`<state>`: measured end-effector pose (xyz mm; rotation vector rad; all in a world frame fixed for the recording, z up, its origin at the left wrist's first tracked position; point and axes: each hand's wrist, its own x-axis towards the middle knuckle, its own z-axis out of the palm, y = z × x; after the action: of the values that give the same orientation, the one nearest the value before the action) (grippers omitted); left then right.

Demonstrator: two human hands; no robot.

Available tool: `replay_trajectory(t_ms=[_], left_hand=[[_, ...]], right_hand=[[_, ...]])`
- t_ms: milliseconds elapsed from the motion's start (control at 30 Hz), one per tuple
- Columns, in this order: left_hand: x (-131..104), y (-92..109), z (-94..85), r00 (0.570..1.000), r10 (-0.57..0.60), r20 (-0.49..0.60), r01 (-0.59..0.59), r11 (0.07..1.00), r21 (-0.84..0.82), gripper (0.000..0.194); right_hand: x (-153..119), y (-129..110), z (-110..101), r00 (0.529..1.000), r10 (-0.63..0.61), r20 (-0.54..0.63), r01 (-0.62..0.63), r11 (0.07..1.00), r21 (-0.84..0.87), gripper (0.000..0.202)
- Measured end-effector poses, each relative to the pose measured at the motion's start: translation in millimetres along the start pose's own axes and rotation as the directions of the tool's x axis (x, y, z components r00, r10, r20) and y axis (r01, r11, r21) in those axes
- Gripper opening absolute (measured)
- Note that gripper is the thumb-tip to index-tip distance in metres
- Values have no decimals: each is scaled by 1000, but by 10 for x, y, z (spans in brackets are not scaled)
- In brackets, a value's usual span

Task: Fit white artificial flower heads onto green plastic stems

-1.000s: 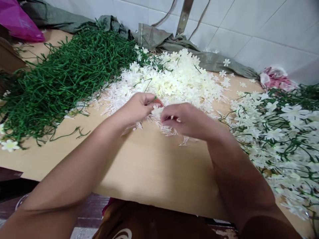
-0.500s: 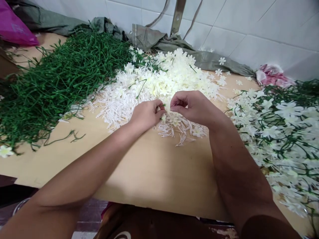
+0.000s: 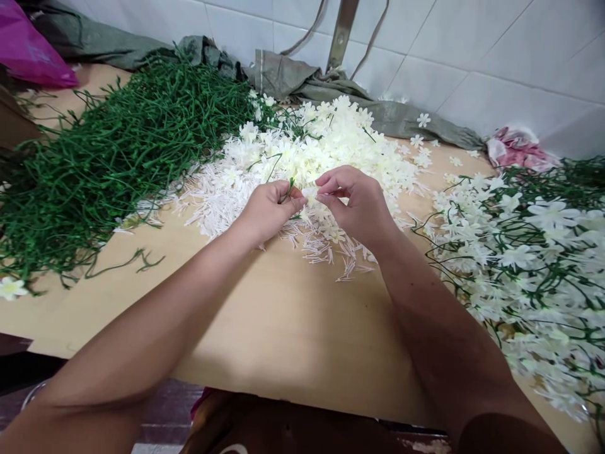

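Our left hand [image 3: 273, 207] pinches a green stem [image 3: 291, 183]; whether our right hand [image 3: 357, 203] holds something, we cannot tell. Behind, heaped white flowers [image 3: 347, 142] lie beside the stem pile [image 3: 146, 132].

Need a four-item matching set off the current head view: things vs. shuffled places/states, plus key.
1. Left hand
2. Pile of green stems
3. Magenta bag
4. Pink-and-white cloth

A. In the picture's top left corner
B. Near the tiled wall, right side
C. Pinching a green stem
D. Bordering the loose white flowers, on their left

Pairs: 1-C, 2-D, 3-A, 4-B
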<state>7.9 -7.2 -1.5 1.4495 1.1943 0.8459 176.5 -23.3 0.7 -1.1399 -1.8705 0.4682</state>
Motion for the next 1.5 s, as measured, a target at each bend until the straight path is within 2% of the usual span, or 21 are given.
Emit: replay_trajectory(t_ms=[200,400,500,567,667,767,933,1100,1233,1333,1500], left_hand=[[6,-39,-23,999,35,12,-35,999,-7,16],[-16,-13,-5,998,45,46,-43,998,-49,23],[-26,11,-8,998,25,56,-23,999,-43,21],[-28,17,-16,998,19,61,-16,999,-50,17],[-26,15,-32,999,1,46,3,997,-77,9],[-24,9,-36,997,-23,75,30,994,-104,12],[-8,-37,-26,997,57,59,-50,992,-113,11],[1,-63,-37,992,114,51,-108,989,-101,12],[-13,-26,-53,994,103,44,-99,991,-93,15],[-20,-13,-61,994,104,45,-99,990,-96,15],[-26,-24,-72,980,167,104,-158,983,-88,15]], right_hand=[[-24,16,52,999,32,23,-32,999,1,9],[-33,56,87,997,4,81,0,999,-52,9],[-31,62,90,998,-9,63,13,998,-61,10],[-24,57,88,999,11,31,-11,1000,-13,11],[-5,46,81,993,122,-1,-121,983,138,10],[13,38,84,975,220,16,-216,935,281,10],[11,33,128,970,242,31,-233,884,404,11],[-3,30,171,961,272,45,-266,873,408,15],[3,17,166,959,267,99,-283,854,436,26],[2,11,159,961,246,124,-275,869,411,27],[-34,-11,185,975,222,15,-216,927,307,15]])
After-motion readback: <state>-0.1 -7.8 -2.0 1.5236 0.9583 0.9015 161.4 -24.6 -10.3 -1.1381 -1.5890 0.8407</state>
